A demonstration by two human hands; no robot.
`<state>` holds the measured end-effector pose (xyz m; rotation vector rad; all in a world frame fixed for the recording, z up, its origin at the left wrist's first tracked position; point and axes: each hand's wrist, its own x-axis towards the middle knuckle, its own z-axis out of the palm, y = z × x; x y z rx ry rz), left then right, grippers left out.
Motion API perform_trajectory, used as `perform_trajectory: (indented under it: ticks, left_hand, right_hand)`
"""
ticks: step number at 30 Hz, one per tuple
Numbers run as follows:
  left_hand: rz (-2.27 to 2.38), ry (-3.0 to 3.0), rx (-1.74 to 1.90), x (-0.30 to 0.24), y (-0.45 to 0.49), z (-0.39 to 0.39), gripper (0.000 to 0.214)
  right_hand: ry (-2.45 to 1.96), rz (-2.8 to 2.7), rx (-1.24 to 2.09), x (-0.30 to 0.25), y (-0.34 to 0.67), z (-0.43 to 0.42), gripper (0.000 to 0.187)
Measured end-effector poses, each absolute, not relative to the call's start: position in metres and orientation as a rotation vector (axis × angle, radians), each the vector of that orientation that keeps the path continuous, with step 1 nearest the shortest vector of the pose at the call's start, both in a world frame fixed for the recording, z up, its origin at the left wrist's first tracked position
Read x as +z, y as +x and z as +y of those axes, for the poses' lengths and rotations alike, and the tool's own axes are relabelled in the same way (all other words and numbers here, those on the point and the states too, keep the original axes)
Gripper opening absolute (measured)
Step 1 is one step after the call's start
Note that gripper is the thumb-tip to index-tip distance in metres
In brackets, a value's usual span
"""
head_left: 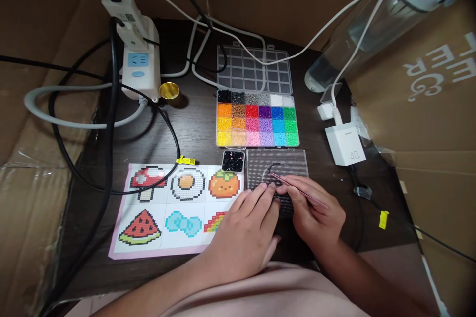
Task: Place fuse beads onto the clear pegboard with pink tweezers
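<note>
Pink tweezers (303, 189) are pinched in my right hand (320, 210), their tips over a clear pegboard (256, 158). A thin curved line, like an arc or ring, shows on the board near the tips; I cannot make out whether a bead is between them. My left hand (247, 230) lies with its fingers stretched out onto the near left part of the board, close to the right hand. Just beyond the left fingers stands a small tray of black beads (233, 161) with a few pink ones. Both hands hide the near part of the board.
Behind the board stands a compartment box of coloured beads (258, 119), its lid (254, 69) folded back. A pixel pattern sheet (163, 208) lies left. Around are a power strip (139, 59), a gold cup (169, 91), a white charger (345, 143), a bottle (357, 34), cables and cardboard walls.
</note>
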<state>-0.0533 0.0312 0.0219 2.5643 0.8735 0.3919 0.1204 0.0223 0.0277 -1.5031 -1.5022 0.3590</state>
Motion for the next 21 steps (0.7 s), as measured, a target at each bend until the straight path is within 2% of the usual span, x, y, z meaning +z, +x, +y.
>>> perform_trajectory:
  ticks: [21]
  left_hand:
    - [0.877,2.553,0.387,0.0222,-0.0534,0.0315,0.059]
  right_hand:
    - [-1.507,-1.478,0.365,0.0287,0.1207,0.0219,0.021]
